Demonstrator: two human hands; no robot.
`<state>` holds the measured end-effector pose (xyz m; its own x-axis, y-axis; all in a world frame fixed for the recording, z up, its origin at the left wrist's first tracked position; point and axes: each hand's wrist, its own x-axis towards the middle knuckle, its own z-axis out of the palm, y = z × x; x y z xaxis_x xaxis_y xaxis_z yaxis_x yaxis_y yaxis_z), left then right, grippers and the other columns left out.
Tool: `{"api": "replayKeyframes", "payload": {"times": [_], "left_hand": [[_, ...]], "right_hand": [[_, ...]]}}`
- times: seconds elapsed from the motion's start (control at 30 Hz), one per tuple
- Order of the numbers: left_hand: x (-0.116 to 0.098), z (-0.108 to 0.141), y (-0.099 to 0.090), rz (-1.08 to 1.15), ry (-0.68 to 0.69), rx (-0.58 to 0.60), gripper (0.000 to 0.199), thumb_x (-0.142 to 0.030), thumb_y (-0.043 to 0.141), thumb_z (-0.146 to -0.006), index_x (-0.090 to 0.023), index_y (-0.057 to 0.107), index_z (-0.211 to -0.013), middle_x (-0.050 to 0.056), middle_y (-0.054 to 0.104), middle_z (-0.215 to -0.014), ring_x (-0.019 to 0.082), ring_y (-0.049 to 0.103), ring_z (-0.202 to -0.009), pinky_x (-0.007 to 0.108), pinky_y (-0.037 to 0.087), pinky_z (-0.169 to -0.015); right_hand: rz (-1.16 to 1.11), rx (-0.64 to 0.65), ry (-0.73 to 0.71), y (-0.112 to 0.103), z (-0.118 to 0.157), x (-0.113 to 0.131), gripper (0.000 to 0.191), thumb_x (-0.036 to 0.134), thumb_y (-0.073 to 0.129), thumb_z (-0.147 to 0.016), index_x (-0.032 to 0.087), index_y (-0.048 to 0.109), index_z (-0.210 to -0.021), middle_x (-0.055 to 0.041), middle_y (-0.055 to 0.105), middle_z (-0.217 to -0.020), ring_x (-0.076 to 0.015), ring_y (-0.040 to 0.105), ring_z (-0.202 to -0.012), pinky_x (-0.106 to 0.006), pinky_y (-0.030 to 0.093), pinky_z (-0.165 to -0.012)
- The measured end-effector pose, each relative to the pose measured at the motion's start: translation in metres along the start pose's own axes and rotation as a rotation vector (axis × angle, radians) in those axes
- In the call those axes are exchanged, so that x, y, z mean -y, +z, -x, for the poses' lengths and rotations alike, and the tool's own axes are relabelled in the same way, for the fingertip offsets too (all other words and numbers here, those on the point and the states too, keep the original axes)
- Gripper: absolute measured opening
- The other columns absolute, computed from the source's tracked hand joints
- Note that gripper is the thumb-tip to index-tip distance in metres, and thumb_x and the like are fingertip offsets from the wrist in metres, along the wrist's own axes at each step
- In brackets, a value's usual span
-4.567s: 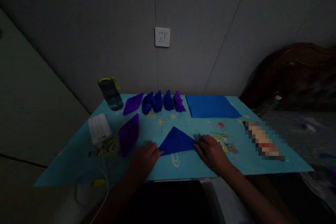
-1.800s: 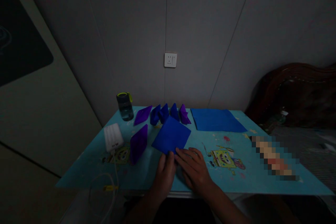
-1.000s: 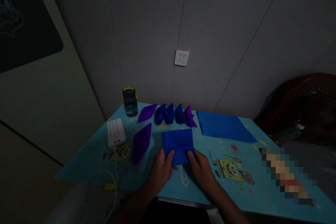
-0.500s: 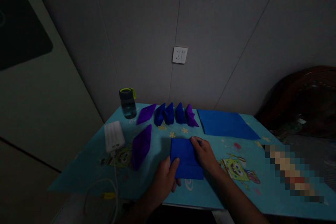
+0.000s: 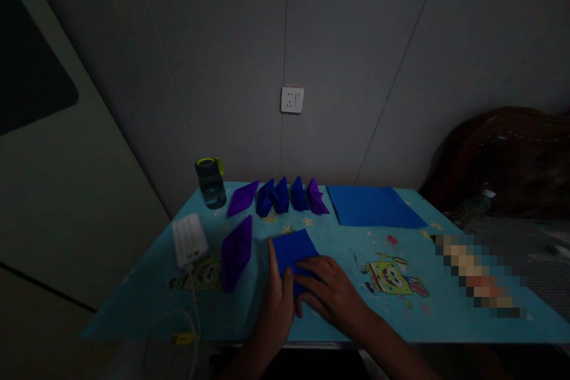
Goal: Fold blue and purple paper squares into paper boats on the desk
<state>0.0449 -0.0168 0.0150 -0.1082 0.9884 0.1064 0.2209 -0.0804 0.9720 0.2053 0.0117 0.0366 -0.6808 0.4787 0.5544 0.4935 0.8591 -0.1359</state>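
A folded square of blue paper point(image 5: 294, 246) lies turned at an angle between my hands, near the table's front edge. My left hand point(image 5: 279, 297) holds its left side, the thumb on top and a finger along the left edge. Over the lower right part of the paper is my right hand point(image 5: 333, 294), palm down with its fingers stretched apart across the surface. The paper's lower corner is hidden under the fingers. To the left stands a purple folded paper boat point(image 5: 236, 255).
Along the back are a flat purple paper boat point(image 5: 243, 199), several upright blue and purple paper boats point(image 5: 280, 196) and blue paper sheets point(image 5: 376, 206). At left stand a water bottle point(image 5: 211, 184) and a white power bank point(image 5: 190, 240) with a cable. A pixelated patch covers something at right.
The blue paper has turned and lowered slightly towards the left. My right hand has moved from its upper right edge down across its face. The view has shifted a little to the right.
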Motion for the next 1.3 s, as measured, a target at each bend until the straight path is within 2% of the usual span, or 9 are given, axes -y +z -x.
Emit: {"api": "replayKeyframes", "payload": {"times": [0.07, 0.2, 0.33, 0.43, 0.53, 0.67, 0.9, 1.1, 1.3], "left_hand": [[-0.002, 0.009, 0.0, -0.022, -0.061, 0.102, 0.066, -0.049, 0.029, -0.1, -0.019, 0.011, -0.156, 0.008, 0.072, -0.099, 0.012, 0.061, -0.056, 0.024, 0.053, -0.059], [-0.003, 0.021, -0.002, -0.282, 0.046, 0.272, 0.053, -0.04, 0.035, -0.1, -0.016, 0.042, -0.146, 0.006, 0.073, -0.079, 0.018, 0.068, -0.072, 0.031, 0.056, -0.076], [-0.01, 0.024, -0.012, -0.593, 0.27, 0.329, 0.035, -0.029, 0.047, -0.095, -0.019, 0.065, -0.124, 0.01, 0.074, -0.095, 0.025, 0.069, -0.091, 0.04, 0.055, -0.087], [-0.016, 0.022, -0.019, -0.721, 0.522, 0.413, 0.032, -0.018, 0.057, -0.089, -0.021, 0.067, -0.12, 0.01, 0.068, -0.112, 0.026, 0.063, -0.107, 0.042, 0.053, -0.095], [-0.013, 0.017, -0.022, -0.745, 0.636, 0.488, 0.034, -0.017, 0.066, -0.085, -0.02, 0.065, -0.119, 0.01, 0.063, -0.122, 0.025, 0.058, -0.115, 0.041, 0.051, -0.1], [-0.001, 0.005, -0.022, -0.707, 0.651, 0.507, 0.03, -0.018, 0.066, -0.087, -0.018, 0.066, -0.116, 0.007, 0.068, -0.117, 0.021, 0.061, -0.112, 0.037, 0.052, -0.1], [0.007, -0.009, -0.021, -0.657, 0.634, 0.475, 0.019, -0.02, 0.062, -0.091, -0.022, 0.069, -0.108, 0.003, 0.075, -0.106, 0.019, 0.069, -0.099, 0.033, 0.057, -0.088], [0.0, -0.014, -0.016, -0.704, 0.41, 0.428, 0.027, -0.015, 0.049, -0.095, -0.023, 0.064, -0.117, 0.004, 0.075, -0.104, 0.018, 0.071, -0.093, 0.031, 0.057, -0.085], [-0.003, -0.017, -0.012, -0.69, 0.379, 0.334, 0.046, -0.01, 0.047, -0.093, -0.028, 0.052, -0.136, 0.005, 0.067, -0.117, 0.017, 0.068, -0.102, 0.031, 0.056, -0.09]], "right_hand": [[-0.011, -0.025, -0.027, -0.001, 0.008, -0.001, 0.023, 0.028, 0.051, -0.098, 0.019, 0.063, -0.115, -0.0114, 0.07, -0.113, -0.0226, 0.064, -0.107, -0.042, 0.05, -0.093], [-0.049, 0.026, -0.041, -0.01, 0.029, -0.007, 0.026, 0.019, 0.045, -0.099, 0.016, 0.062, -0.119, -0.012, 0.072, -0.112, -0.0202, 0.065, -0.109, -0.038, 0.051, -0.094], [-0.074, 0.165, -0.006, -0.025, 0.056, -0.013, 0.029, 0.019, 0.045, -0.1, 0.017, 0.063, -0.121, -0.0129, 0.069, -0.12, -0.0222, 0.062, -0.117, -0.04, 0.05, -0.099], [-0.097, 0.244, 0.06, -0.035, 0.069, -0.014, 0.027, 0.021, 0.051, -0.097, 0.021, 0.067, -0.119, -0.0123, 0.066, -0.127, -0.0241, 0.058, -0.122, -0.04, 0.05, -0.1], [-0.155, 0.304, 0.13, -0.044, 0.07, -0.013, 0.028, 0.019, 0.054, -0.096, 0.025, 0.068, -0.119, -0.011, 0.062, -0.13, -0.0221, 0.059, -0.12, -0.035, 0.051, -0.098], [-0.242, 0.304, 0.169, -0.049, 0.065, -0.018, 0.026, 0.022, 0.052, -0.097, 0.023, 0.069, -0.118, -0.0098, 0.066, -0.118, -0.0183, 0.064, -0.11, -0.029, 0.052, -0.095], [-0.25, 0.151, 0.173, -0.035, 0.067, -0.031, 0.026, 0.025, 0.046, -0.1, 0.018, 0.066, -0.116, -0.0105, 0.07, -0.105, -0.0182, 0.065, -0.098, -0.03, 0.054, -0.086], [-0.134, 0.089, 0.392, -0.018, 0.063, -0.039, 0.028, 0.03, 0.042, -0.101, 0.019, 0.068, -0.104, -0.0095, 0.07, -0.09, -0.0227, 0.066, -0.085, -0.038, 0.053, -0.078], [-0.237, 0.045, 0.583, -0.009, 0.056, -0.049, 0.025, 0.034, 0.05, -0.099, 0.021, 0.069, -0.109, -0.0075, 0.073, -0.098, -0.0224, 0.068, -0.09, -0.037, 0.052, -0.083]]}}
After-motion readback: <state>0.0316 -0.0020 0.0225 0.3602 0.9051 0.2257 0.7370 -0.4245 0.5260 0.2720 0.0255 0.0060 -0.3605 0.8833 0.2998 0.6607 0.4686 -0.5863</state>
